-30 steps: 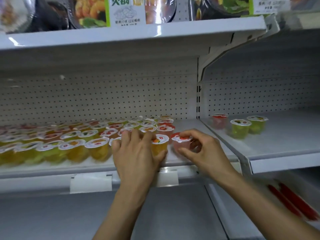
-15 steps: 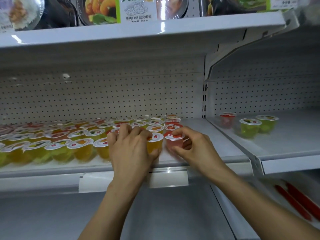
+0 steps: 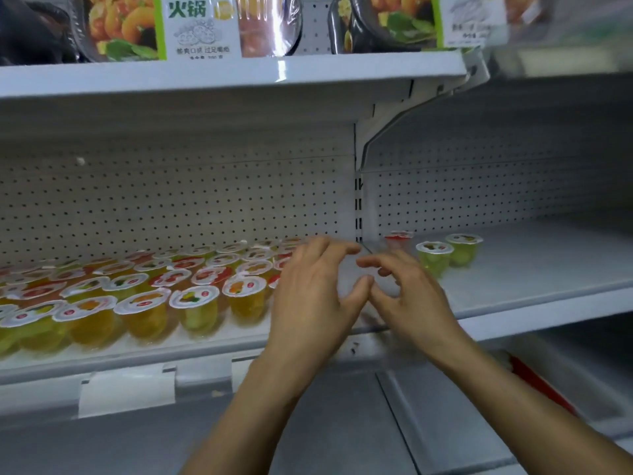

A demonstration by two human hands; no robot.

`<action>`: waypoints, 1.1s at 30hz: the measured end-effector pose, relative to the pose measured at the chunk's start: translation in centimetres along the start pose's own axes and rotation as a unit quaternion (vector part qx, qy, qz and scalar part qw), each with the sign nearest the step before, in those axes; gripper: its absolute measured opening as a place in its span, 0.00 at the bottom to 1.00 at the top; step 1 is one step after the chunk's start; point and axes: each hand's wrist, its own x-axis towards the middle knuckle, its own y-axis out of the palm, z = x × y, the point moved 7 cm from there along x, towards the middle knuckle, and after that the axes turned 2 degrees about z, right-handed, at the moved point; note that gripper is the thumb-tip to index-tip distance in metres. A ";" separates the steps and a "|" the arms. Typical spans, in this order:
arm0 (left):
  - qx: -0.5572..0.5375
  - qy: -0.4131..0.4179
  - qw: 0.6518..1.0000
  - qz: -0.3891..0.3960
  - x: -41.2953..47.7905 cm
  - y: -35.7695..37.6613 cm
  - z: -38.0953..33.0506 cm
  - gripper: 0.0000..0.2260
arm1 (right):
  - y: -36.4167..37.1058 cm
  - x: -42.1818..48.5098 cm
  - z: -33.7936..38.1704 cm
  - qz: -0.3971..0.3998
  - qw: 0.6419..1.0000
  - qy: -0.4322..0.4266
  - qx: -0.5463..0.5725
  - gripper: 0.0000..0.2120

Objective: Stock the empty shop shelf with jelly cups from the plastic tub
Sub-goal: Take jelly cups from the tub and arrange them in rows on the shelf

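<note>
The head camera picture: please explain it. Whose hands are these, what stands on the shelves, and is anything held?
No machine here: a person wears a camera on the head, looking forward and down at their own left hand and right hand. Rows of jelly cups cover most of the left shelf; the right shelf holds only one red jelly cup and two green jelly cups. Hot pot meal packs stand on the upper shelf. Both hands hover at the shelf edge, fingers loosely curled, holding nothing.

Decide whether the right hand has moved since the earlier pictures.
Yes. The right hand has shifted right: earlier it reached left of the upright; now it hangs empty just right of it.
</note>
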 end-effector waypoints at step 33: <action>0.196 -0.033 0.945 0.260 8.9 8.2 1.8 0.19 | -4.4 3.6 -10.9 0.047 0.980 0.148 0.121 0.15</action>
